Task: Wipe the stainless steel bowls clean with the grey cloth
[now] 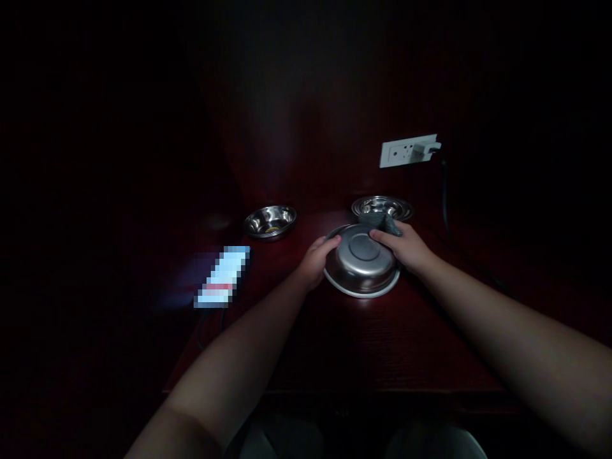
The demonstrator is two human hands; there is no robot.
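A shiny metal bowl [366, 258] is tipped so that its underside faces me, above the dark red table. My left hand [316, 260] grips its left rim, the thumb lying on the outer wall. On the right side, my right hand [404, 245] has its thumb on the bowl's base and holds a dark grey-green cloth [382, 222] against the far edge. Part of the cloth and the fingers under the bowl are hidden. Just behind, a stack of metal bowls or plates [382, 208] stands upright on the table.
Another metal bowl [270, 223] with a yellow mark inside rests at the back left. A lit, blurred-out phone [222, 277] lies at the left, cables beside it. On the back wall is a white socket plate [408, 151] with a charger; a dark cable [445, 197] hangs nearby.
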